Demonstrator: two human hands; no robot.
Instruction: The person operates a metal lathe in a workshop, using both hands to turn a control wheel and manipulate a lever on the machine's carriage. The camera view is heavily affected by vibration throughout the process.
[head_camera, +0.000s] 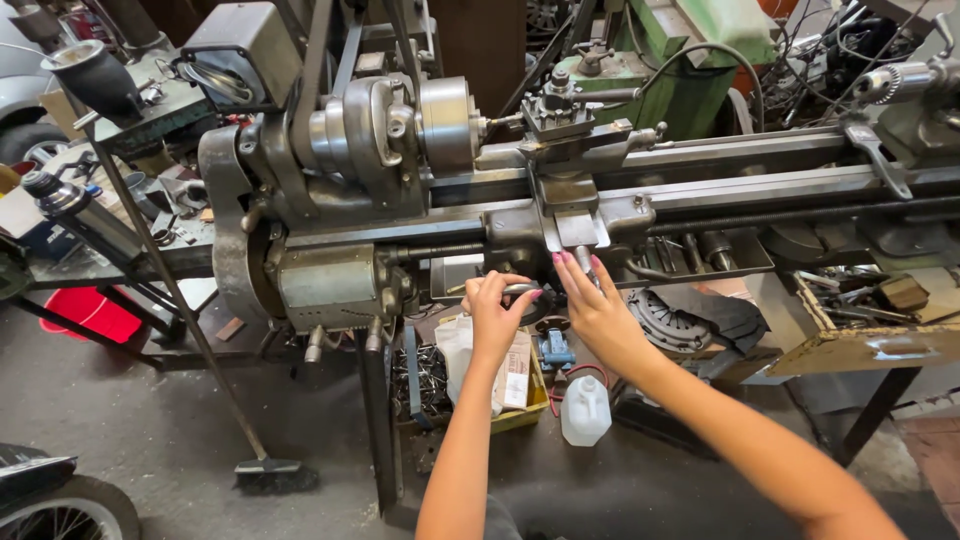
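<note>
At the lathe (420, 190) apron: left hand (492, 312) closed round handwheel (522, 292), right hand (596, 305) open on lever (583, 262); best turned slowly, steadily.

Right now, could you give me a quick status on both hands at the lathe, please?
Left hand gripping the carriage handwheel. Right hand on the apron lever. Chuck clear of both hands.

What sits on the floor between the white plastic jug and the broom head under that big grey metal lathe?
In the head view, a yellow box of packets and a heap of metal scraps lie between white plastic jug and broom head.
</note>
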